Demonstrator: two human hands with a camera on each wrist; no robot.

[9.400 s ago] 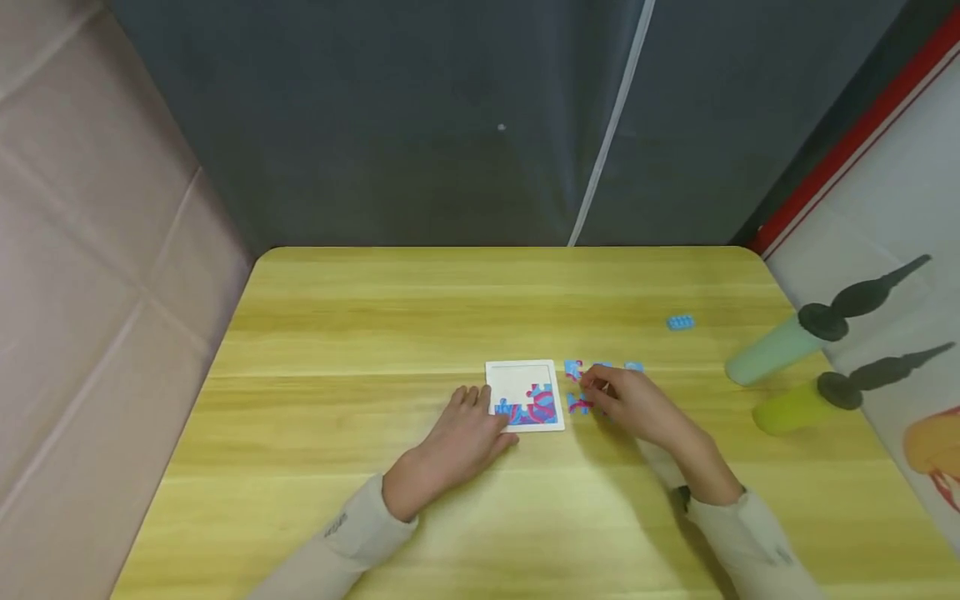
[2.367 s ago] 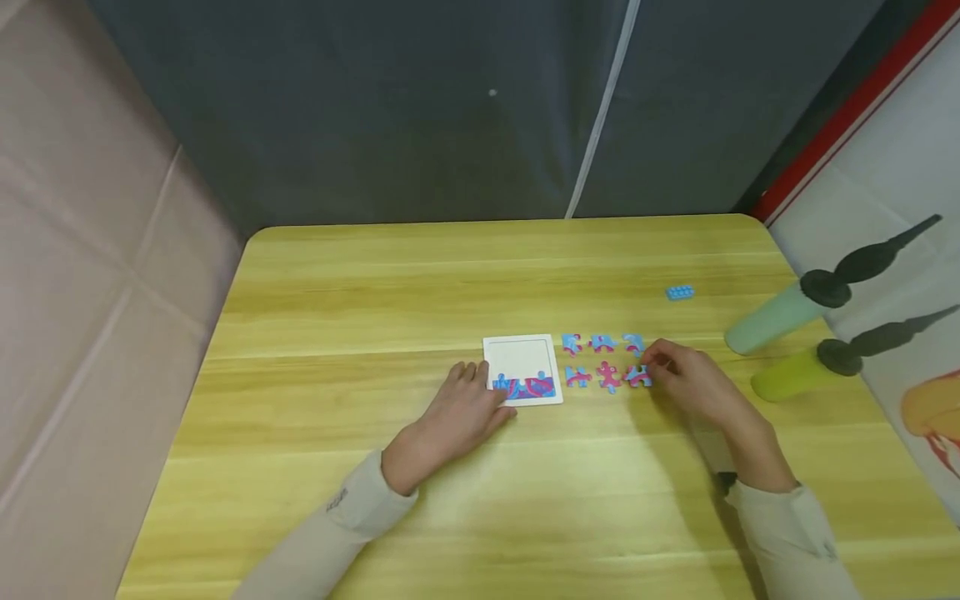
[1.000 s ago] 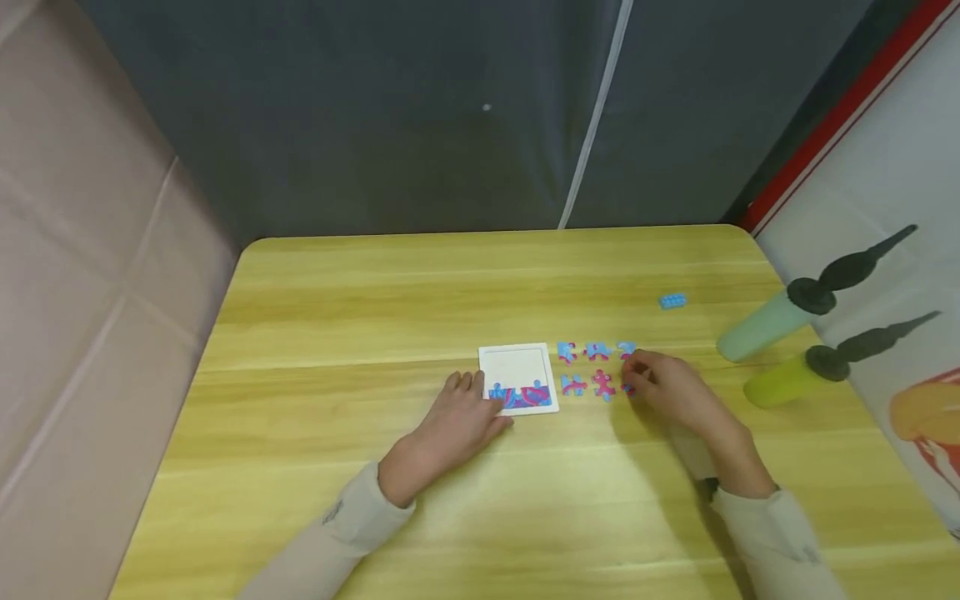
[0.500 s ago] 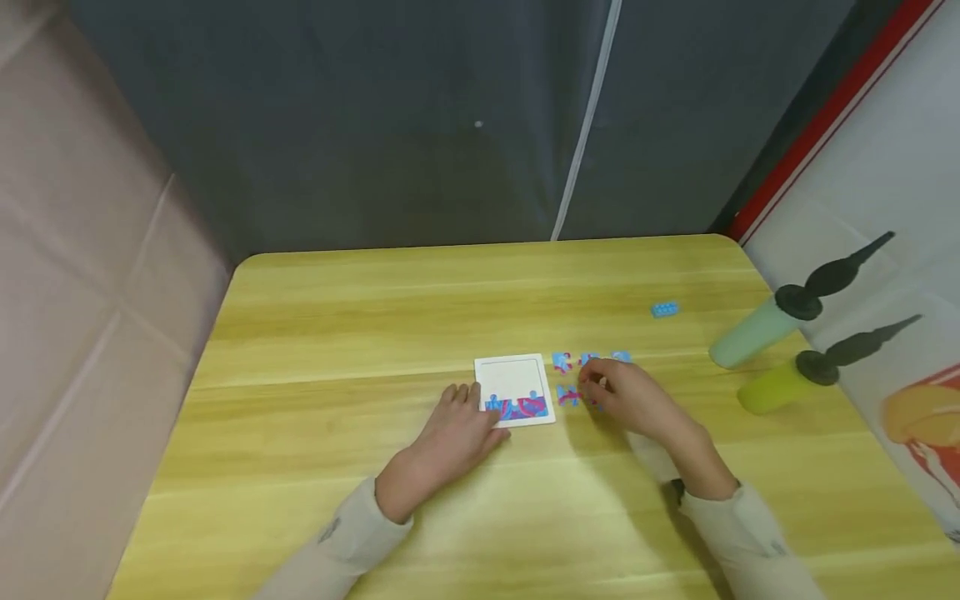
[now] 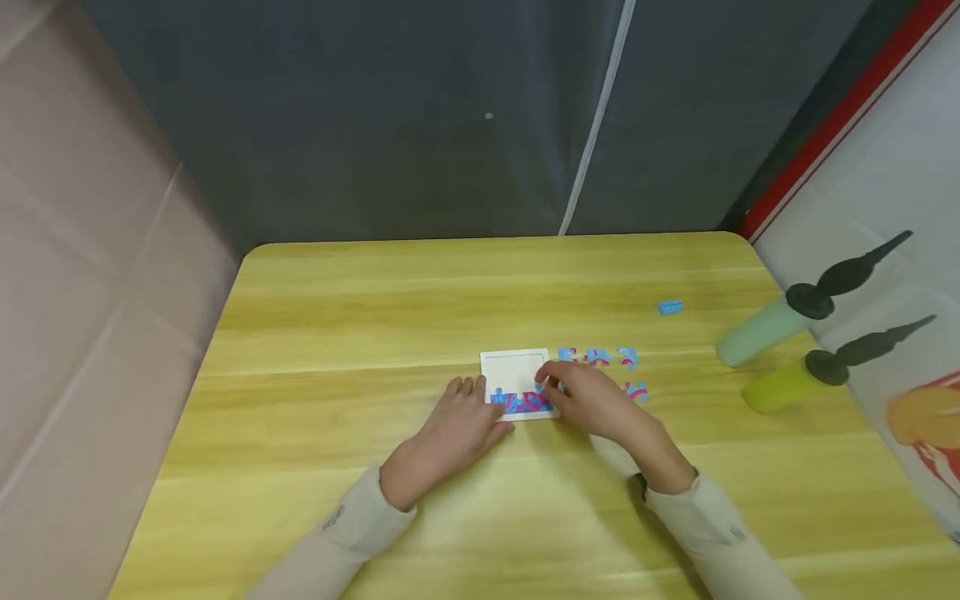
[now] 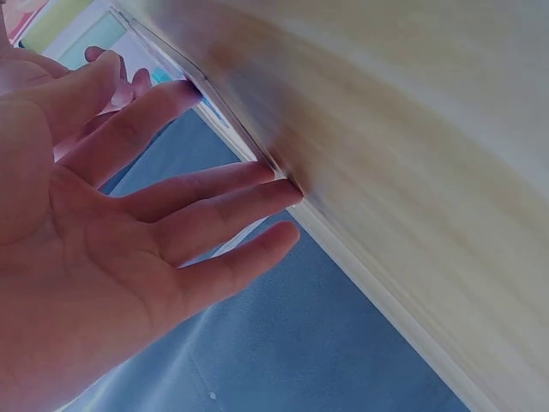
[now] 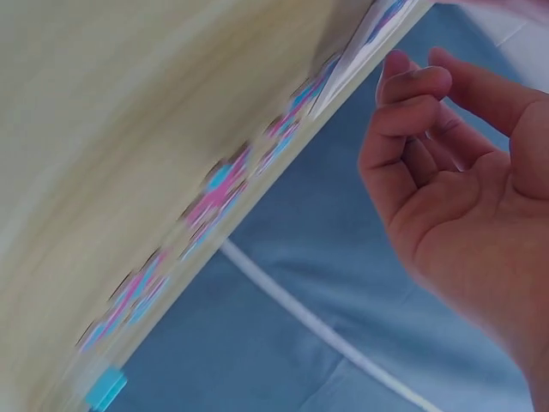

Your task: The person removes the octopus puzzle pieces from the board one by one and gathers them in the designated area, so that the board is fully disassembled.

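Note:
A square white puzzle tray (image 5: 513, 367) lies near the table's middle, with blue, pink and purple puzzle pieces (image 5: 517, 403) along its near side. My left hand (image 5: 453, 429) rests at the tray's left near corner, its fingers extended; in the left wrist view the fingertips (image 6: 287, 190) touch the edge. Over the tray's right side is my right hand (image 5: 588, 400), its fingers loosely curled. The right wrist view shows no piece between thumb and fingers. Loose pieces lie in two rows to the right; the lower row's middle piece (image 7: 219, 189) shows only there, hidden by the right hand in the head view.
A light blue toy brick (image 5: 670, 307) lies farther back at the right. Two cylinders, one pale green (image 5: 763, 332) and one yellow-green (image 5: 783, 390), stand at the right edge with dark tops. A dark curtain (image 5: 375, 150) hangs behind the wooden table.
My right hand has moved left from the loose pieces to the tray. The piece above the tray's near row, seen 9.4 seconds ago, is out of it. The left hand stays on the tray.

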